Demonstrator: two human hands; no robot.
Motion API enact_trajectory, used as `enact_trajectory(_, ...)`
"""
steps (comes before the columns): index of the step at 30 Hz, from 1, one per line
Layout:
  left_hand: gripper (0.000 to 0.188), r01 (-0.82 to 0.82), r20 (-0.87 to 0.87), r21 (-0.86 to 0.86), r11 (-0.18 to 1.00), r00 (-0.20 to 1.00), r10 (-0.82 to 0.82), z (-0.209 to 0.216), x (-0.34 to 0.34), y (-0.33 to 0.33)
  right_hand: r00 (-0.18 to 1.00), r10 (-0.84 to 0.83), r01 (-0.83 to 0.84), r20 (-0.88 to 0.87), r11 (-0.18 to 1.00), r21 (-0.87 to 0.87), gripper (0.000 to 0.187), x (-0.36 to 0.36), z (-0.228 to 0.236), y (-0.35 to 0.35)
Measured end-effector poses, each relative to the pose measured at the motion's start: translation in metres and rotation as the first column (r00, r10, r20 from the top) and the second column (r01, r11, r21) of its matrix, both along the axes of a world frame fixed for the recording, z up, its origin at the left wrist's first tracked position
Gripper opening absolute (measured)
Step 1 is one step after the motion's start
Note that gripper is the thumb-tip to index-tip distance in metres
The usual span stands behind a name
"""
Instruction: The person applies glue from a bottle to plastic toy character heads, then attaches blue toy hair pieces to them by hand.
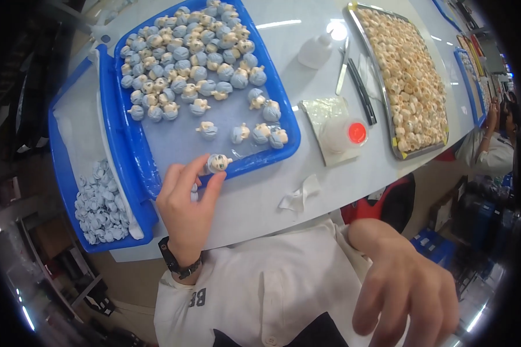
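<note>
Over the near edge of a blue tray, my left hand pinches a small doll head between thumb and fingers. The head has a cream face with painted eyes, turned upward. Many similar doll heads with blue-grey hair fill the tray's far part, and a few lie apart nearer my hand. Under my left hand a bit of another blue-grey piece shows between thumb and palm. My right hand hangs at the lower right, off the table, its fingers loosely bent and apart, with nothing visible in them.
Left, a second blue tray holds blue-grey hair pieces. Right stands a metal tray of cream parts. Between are a white bottle, tweezers, a black pen, a red-topped jar and crumpled tissue. Another person sits far right.
</note>
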State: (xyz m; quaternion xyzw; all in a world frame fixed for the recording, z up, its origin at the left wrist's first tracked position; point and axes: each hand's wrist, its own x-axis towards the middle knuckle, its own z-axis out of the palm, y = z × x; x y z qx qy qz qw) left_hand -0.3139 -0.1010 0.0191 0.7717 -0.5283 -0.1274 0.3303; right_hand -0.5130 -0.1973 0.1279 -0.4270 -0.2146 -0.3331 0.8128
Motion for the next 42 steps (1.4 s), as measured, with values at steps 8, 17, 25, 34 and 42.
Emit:
enact_trajectory(8, 0.031, -0.007, 0.069, 0.02, 1.0, 0.998, 0.005, -0.005, -0.003, -0.002, 0.962, 0.229, -0.254, 0.147, 0.949, 0.187, 0.019, -0.004, -0.002, -0.002)
enact_trajectory(17, 0.03, -0.071, -0.84, -0.344, 0.936, -0.422, -0.341, 0.013, 0.007, 0.039, -0.157, -0.98, 0.522, -0.123, 0.023, -0.853, 0.01, -0.087, -0.039, -0.036)
enact_trajectory(25, 0.049, 0.101, -0.692, -0.004, 0.995, -0.719, 0.07, -0.011, -0.011, 0.031, -0.402, -0.899, -0.293, 0.172, -0.052, -0.955, 0.031, -0.113, -0.111, -0.078)
enact_trajectory(34, 0.04, 0.284, -0.79, -0.159, 0.946, -0.612, 0.05, -0.021, -0.014, 0.03, -0.436, -0.889, 0.044, 0.142, -0.179, -0.983, 0.017, -0.104, -0.097, -0.071)
enact_trajectory(42, 0.044, 0.357, -0.904, -0.199, 0.912, -0.426, -0.03, -0.009, -0.021, 0.024, 0.501, -0.848, 0.398, -0.173, 0.403, -0.824, 0.028, -0.03, -0.079, -0.002)
